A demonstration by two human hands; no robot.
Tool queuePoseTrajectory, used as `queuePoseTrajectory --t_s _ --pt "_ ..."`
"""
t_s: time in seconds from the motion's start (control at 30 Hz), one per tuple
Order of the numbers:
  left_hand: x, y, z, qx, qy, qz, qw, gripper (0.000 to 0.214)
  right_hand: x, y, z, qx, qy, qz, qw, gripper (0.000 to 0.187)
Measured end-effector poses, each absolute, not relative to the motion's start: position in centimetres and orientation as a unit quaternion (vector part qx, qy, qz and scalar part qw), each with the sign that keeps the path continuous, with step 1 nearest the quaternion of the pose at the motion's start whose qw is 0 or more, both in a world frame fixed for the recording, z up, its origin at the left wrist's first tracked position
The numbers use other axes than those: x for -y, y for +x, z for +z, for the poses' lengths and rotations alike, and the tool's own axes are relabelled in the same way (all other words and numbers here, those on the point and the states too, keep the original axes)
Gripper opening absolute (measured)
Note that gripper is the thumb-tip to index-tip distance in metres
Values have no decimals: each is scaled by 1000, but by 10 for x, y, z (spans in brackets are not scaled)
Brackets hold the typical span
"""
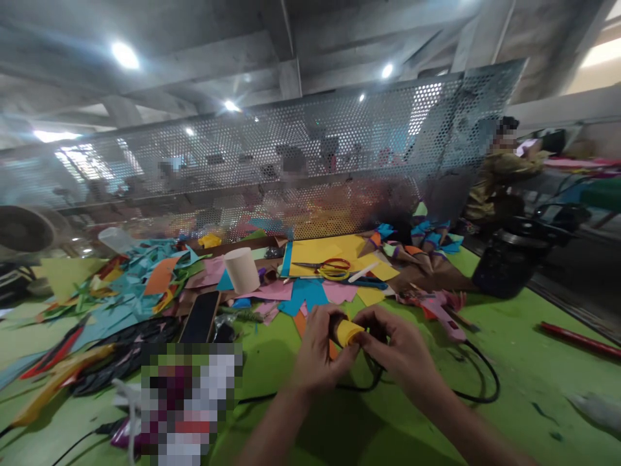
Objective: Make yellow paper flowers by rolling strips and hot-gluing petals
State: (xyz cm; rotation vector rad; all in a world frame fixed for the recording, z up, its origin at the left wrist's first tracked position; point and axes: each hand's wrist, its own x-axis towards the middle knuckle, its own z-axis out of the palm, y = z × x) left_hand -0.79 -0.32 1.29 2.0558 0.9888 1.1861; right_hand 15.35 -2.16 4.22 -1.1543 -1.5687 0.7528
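Note:
Both my hands meet low in the middle of the view over a green table [509, 362]. My left hand [317, 349] and my right hand [395, 346] are closed around a small rolled piece of yellow paper [348, 332], pinched between the fingertips of both. An orange strip [332, 350] shows just under the roll. A black cable [478, 388] loops on the table beneath my right hand.
A pink glue gun [439, 309] lies right of my hands. Red-handled scissors [332, 266] rest on yellow sheets [315, 251]. A paper cup [241, 270], a phone [200, 317], coloured paper scraps [145, 278], paper cones [420, 246], a black bucket [504, 262], a perforated metal screen [291, 168]. A person sits far right [499, 175].

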Motion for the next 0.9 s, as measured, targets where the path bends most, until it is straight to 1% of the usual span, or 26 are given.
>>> queuePoseTrajectory --t_s 0.23,0.43,0.67,0.9 --pt "0 -9 10 -357 820 398 204 34 22 155 41 650 -487 311 493 9" --pt "-1 -9 12 -358 838 375 171 39 23 158 40 694 -510 233 451 19" --pt "0 -9 16 -365 830 372 197 36 24 161 40 720 -513 154 440 25" --pt "1 -11 18 -369 804 379 271 35 25 161 37 731 -492 139 452 35"
